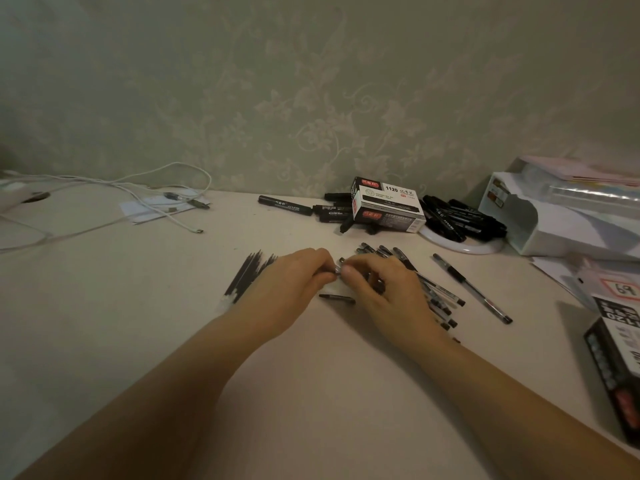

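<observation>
My left hand (292,285) and my right hand (384,289) meet over the middle of the table, and both pinch one small pen part (337,270) between their fingertips. A row of black refills (247,277) lies just left of my left hand. Under and to the right of my right hand lies a pile of clear gel pens (440,296). One gel pen (472,289) lies apart, further right. A short black pen piece (337,298) rests on the table just below my fingertips.
At the back stand a marker box (388,209) with loose black markers (284,204) and a white plate of markers (460,220). White cables (145,188) lie at the left. A white tray (561,220) and another box (620,358) are at the right.
</observation>
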A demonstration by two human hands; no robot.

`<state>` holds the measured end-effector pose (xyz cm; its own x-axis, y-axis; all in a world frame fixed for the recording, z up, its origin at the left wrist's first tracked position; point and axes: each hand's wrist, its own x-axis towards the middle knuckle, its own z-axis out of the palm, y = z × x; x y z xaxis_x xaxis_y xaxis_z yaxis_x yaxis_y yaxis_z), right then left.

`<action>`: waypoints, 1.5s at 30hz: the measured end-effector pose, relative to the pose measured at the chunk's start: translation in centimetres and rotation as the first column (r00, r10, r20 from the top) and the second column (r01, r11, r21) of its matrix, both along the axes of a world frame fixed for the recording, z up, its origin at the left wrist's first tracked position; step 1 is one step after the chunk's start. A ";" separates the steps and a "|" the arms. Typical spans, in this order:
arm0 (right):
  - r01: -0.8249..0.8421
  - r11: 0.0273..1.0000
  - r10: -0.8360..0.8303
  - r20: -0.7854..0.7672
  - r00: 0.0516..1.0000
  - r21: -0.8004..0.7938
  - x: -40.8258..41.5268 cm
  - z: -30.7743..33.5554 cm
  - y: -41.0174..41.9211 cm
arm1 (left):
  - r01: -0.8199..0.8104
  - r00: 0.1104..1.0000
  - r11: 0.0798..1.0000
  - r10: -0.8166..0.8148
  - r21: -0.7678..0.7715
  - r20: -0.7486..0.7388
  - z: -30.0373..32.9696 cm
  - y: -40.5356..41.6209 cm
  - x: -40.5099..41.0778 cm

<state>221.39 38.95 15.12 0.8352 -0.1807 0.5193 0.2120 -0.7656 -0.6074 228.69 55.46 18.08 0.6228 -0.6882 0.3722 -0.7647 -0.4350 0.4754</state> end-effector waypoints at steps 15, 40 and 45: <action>0.072 0.994 -0.074 -0.015 0.997 -0.076 -0.1 0.5 0.0 | -0.003 1.000 1.000 0.003 0.001 0.007 -0.2 -0.3 -0.2; -0.008 1.000 0.008 -0.020 1.000 0.010 -0.5 1.0 0.1 | 0.010 1.000 0.999 -0.010 0.039 -0.005 0.1 -0.2 -0.6; 0.013 1.000 -0.013 0.012 1.000 -0.003 -0.6 1.3 0.1 | 0.014 1.000 0.999 -0.013 0.049 -0.015 -0.1 -0.2 -0.6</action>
<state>220.75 39.08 16.38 0.8266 -0.1902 0.5297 0.2091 -0.7701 -0.6027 228.11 55.24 17.97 0.6183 -0.7139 0.3286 -0.7639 -0.4476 0.4649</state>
